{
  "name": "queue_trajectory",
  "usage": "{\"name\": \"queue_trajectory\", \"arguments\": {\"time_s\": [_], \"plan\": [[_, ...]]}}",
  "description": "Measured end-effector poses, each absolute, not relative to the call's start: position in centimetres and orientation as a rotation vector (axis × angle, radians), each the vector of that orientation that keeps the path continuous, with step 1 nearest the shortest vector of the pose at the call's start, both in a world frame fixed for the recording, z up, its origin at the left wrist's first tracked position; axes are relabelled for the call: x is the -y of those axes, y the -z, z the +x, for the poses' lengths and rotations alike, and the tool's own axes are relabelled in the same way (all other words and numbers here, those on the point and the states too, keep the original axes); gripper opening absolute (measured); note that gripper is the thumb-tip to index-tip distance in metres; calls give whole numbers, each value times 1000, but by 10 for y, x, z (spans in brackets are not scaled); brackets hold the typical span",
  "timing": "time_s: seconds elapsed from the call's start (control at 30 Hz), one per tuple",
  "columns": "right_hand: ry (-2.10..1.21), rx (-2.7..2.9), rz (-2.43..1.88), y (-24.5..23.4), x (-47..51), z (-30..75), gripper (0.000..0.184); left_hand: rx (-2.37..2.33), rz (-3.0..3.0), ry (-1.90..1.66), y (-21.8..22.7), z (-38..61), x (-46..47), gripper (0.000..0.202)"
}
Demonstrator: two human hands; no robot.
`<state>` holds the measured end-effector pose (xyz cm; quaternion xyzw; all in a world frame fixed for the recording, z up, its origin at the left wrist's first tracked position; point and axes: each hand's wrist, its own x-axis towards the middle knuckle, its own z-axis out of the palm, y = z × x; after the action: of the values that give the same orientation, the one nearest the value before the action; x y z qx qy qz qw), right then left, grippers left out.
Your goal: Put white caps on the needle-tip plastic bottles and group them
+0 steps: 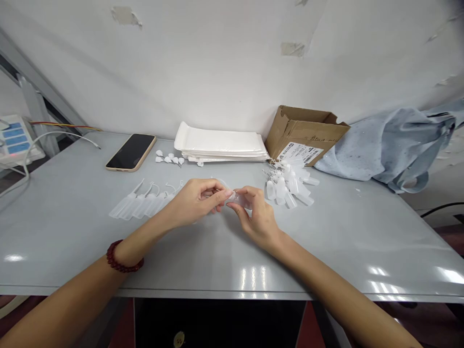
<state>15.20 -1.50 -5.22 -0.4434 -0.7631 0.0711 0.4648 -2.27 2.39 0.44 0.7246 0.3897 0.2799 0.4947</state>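
My left hand (pixel 197 200) and my right hand (pixel 255 217) meet over the middle of the grey table (pixel 217 261). Both pinch one small clear plastic bottle (pixel 235 197) between fingertips. A row of several clear bottles (pixel 143 203) with thin tips lies just left of my left hand. A loose pile of similar bottles (pixel 290 186) lies right of my right hand. Small white caps (pixel 170 158) sit farther back. A dark red bead bracelet (pixel 121 258) is on my left wrist.
A phone (pixel 131 151) lies face up at the back left. A stack of white padded envelopes (pixel 219 143) rests against the wall, beside an open cardboard box (pixel 306 130). Blue-grey cloth (pixel 395 145) lies at the right. A device with cables (pixel 16 140) stands far left.
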Motion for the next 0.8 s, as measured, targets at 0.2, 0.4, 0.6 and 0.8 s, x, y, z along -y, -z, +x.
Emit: {"name": "queue_trajectory", "arguments": {"time_s": [0.2, 0.4, 0.6, 0.8], "plan": [[-219, 1908, -1067, 57, 12, 154, 22, -922, 1783, -630, -2, -23, -25, 25], [-372, 1903, -1102, 53, 14, 154, 23, -900, 1852, -674, 3, -27, -28, 19], [-308, 1916, -1079, 54, 14, 154, 24, -914, 1861, -680, 0, -28, -28, 19], [-289, 1966, -1039, 54, 14, 154, 23, -975, 1855, -599, -3, -28, -28, 27]]}}
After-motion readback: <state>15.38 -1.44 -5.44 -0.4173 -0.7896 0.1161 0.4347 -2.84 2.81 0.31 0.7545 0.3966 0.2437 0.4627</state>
